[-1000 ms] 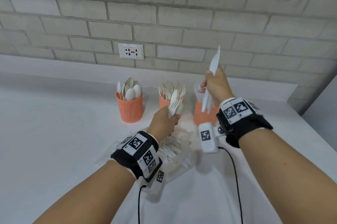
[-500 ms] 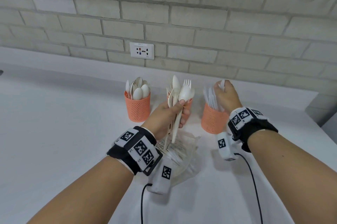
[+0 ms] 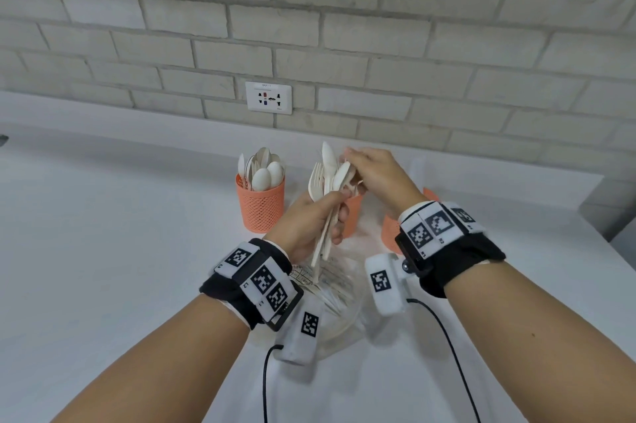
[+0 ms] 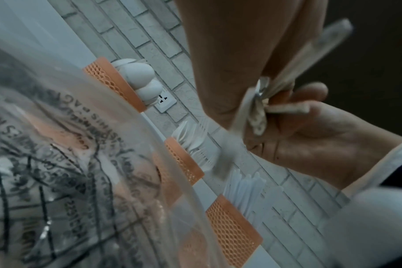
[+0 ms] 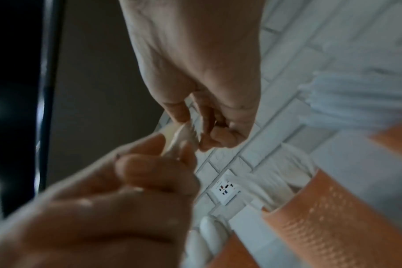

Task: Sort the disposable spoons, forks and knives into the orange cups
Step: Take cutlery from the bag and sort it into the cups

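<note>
Nearest, a clear printed plastic bag [image 3: 339, 288] lies crumpled on the white counter [image 3: 103, 250]. Above it the left hand [image 3: 306, 223] clenches a bundle of cutlery [image 3: 327, 188], long axes near upright, heads up (smooth off-white plastic: fork tines, spoon bowl, knife tip). The right hand [image 3: 377, 174] pinches one piece at the top. Behind stand orange mesh cups; the left cup [image 3: 261, 207] holds spoons.

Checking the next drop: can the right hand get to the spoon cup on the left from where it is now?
Probably yes, but not straight. The right hand is at the top of the cutlery bundle gripped by the left hand, which stands between it and the spoon cup. The cup's mouth is unobstructed from above.
</note>
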